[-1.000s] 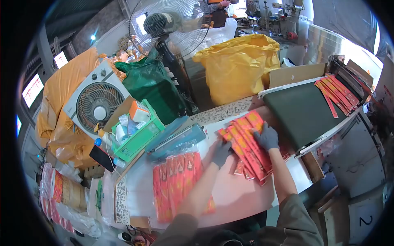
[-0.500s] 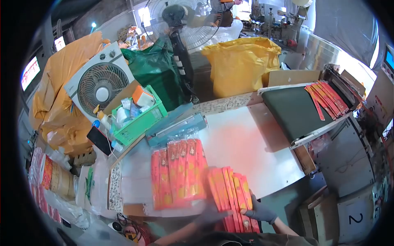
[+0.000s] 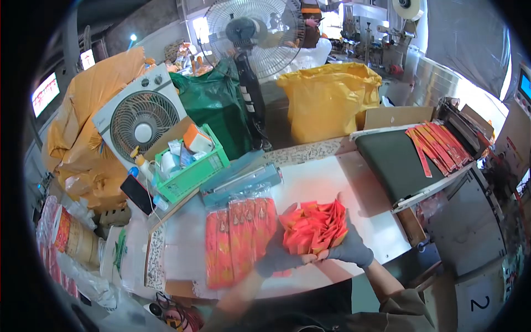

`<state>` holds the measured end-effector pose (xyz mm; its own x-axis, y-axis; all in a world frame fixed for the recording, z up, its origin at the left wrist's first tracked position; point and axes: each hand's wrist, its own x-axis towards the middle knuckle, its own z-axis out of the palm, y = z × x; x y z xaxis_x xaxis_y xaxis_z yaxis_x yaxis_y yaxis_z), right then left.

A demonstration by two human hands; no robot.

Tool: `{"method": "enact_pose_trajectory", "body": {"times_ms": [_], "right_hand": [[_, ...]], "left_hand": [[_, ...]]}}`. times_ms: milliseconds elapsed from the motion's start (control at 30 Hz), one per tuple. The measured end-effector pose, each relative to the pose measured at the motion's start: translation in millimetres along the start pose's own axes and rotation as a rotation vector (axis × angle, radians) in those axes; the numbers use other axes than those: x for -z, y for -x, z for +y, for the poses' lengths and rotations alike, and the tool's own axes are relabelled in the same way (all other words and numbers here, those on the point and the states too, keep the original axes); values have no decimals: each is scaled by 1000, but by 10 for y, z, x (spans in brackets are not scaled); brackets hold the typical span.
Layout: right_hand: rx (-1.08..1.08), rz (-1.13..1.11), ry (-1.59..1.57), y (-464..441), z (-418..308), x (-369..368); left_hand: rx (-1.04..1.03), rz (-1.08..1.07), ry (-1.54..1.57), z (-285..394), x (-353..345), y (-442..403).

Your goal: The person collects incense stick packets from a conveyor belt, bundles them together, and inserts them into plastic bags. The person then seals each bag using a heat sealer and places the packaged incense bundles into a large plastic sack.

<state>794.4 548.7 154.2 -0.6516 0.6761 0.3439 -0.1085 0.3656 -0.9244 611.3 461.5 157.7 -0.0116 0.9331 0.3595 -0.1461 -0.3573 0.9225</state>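
A bundle of red packets (image 3: pixel 314 226) stands on end between my two gloved hands, its packet ends facing up. My left hand (image 3: pixel 276 252) is wrapped round the bundle's left side, and my right hand (image 3: pixel 353 246) round its right side. The fingertips meet at the near side, below the bundle. Just left of my left hand, clear-bagged red packets (image 3: pixel 239 238) lie side by side on the white table (image 3: pixel 185 249). More red packets (image 3: pixel 440 146) rest on the dark conveyor belt (image 3: pixel 387 160) at the right.
A blue-grey device (image 3: pixel 243 185) and a green crate (image 3: pixel 193 174) of small items stand behind the bagged packets. A phone (image 3: pixel 137 193) lies left of the crate. Beyond are a yellow bag (image 3: pixel 332 102), a green bag (image 3: pixel 213 110), two fans and part of a person (image 3: pixel 311 25).
The loose packets were first gathered off the table, then drawn toward my body. Now they are raised over the table's front part, tipped on end, with both hands round them.
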Motion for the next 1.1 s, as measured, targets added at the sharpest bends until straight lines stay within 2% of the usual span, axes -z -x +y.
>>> {"method": "enact_pose_trajectory", "body": {"times_ms": [33, 67, 133, 167, 233, 300, 333, 367, 400, 433, 500, 533, 633, 667, 767, 800, 900, 1033, 1100], "right_hand": [[81, 32, -73, -70, -73, -3], [151, 63, -149, -148, -185, -8], [266, 110, -215, -263, -253, -30], [248, 109, -221, -239, -236, -74], [218, 106, -233, -192, -224, -190], [313, 152, -169, -31, -485, -313], [286, 217, -215, 70, -586, -386], [247, 282, -264, 184, -656, -482], [184, 332, -350, 291, -679, -592], [120, 324, -290, 392, -551, -648], [5, 302, -159, 496, -148, -652], [-42, 218, -141, 526, -93, -612], [-120, -105, -17, 411, 270, -283], [-266, -249, -104, 306, 171, -208], [-238, -376, -388, 121, 88, -195], [-234, -306, -424, 101, 76, -278], [-191, -626, -220, -49, 237, -312], [-224, -675, -237, -156, 390, -537], [-198, -662, -232, -188, 436, -588]], "left_hand": [[-21, 57, 30, -5, 16, -20], [-166, -37, -85, -15, 75, -110], [-169, -12, -28, 46, 18, -214], [-173, 3, 4, 51, -24, -204], [-73, 27, -45, 27, -101, 13], [-10, 42, -108, 95, -158, 100], [222, 146, 460, 520, -390, 180], [-18, 41, -139, 457, -310, 267], [58, 31, -98, 446, -274, 322], [140, 22, -54, 487, -271, 377], [369, 18, 42, 143, -124, 446], [476, 13, 89, 23, -90, 470], [540, -111, 298, -84, -154, 570], [509, -139, 282, -237, -150, 617], [373, -48, 211, -483, -191, 703], [371, -8, 163, -569, -188, 760], [355, 116, 3, -612, -140, 841], [378, 172, -177, -616, -22, 1088], [317, 108, -315, -529, 187, 1219]]}}
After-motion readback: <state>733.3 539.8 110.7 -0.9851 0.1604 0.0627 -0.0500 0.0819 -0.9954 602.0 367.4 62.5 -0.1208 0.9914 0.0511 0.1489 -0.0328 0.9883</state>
